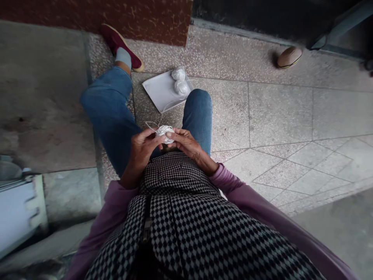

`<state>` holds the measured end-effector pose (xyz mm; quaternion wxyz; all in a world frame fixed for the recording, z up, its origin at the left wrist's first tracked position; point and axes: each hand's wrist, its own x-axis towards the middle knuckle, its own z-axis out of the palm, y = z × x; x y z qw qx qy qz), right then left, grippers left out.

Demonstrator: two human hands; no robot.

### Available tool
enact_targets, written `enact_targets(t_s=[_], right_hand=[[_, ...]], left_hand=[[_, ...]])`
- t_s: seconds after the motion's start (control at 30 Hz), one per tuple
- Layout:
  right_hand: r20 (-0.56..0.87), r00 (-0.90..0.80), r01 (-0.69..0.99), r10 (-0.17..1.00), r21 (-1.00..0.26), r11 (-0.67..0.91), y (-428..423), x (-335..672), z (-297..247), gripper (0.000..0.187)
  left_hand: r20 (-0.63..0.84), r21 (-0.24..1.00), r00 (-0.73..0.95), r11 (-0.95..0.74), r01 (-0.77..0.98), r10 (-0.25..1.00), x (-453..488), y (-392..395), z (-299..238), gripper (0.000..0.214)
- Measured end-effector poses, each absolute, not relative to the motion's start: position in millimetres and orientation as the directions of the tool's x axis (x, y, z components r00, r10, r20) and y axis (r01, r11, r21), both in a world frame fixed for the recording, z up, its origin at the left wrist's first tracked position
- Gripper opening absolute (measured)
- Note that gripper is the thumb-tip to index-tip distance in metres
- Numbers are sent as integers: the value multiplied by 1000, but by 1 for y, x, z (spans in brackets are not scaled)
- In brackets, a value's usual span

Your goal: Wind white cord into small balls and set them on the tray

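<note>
A small ball of white cord (164,133) is held in front of my lap, between both hands. My left hand (145,144) grips its left side, with the thumb laid along the near face. From the other side, my right hand (186,140) pinches the same ball, its thumb pressed on top. A loose loop of cord stands out near the left fingertips. One strand runs up from there towards the white tray (159,91) on the floor. Two white balls of cord (181,87) rest at that tray's right end. Some fingertips are hidden behind the held ball.
My bent legs in blue jeans flank the tray, and a dark red shoe (121,46) is beyond it. A reddish-brown panel (145,19) borders the far side. On the tiled floor at the right lies a rounded tan object (289,57). White containers (19,214) stand at the left.
</note>
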<state>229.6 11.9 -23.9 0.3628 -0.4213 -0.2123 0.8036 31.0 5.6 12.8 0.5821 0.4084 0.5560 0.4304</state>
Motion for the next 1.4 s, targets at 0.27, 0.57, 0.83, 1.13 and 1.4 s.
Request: enact_targets(t_s=[0.27,0.57,0.83,1.13,1.4], right_hand=[[-320,-255,-180,913,-912,-370,53,266,-4,28],[-190,-754,-46,629,-940,-339,93,230,6,38],[-236,-610,166,756,-971,-169,92,268,33,25],[-155,-543,235,825,-972,-28,46,261,48,43],[-196,-403,174,894,-975,-135,31,279,35,49]], left_hand=[[-462,879,11,460,-129,887,31,1,23,46],[-495,837,172,520,-170,852,31,-4,25,35],[-449,884,176,464,-57,876,22,-6,13,28],[-349,932,163,324,162,923,19,5,9,36],[-488,848,71,491,-200,870,26,1,12,40]])
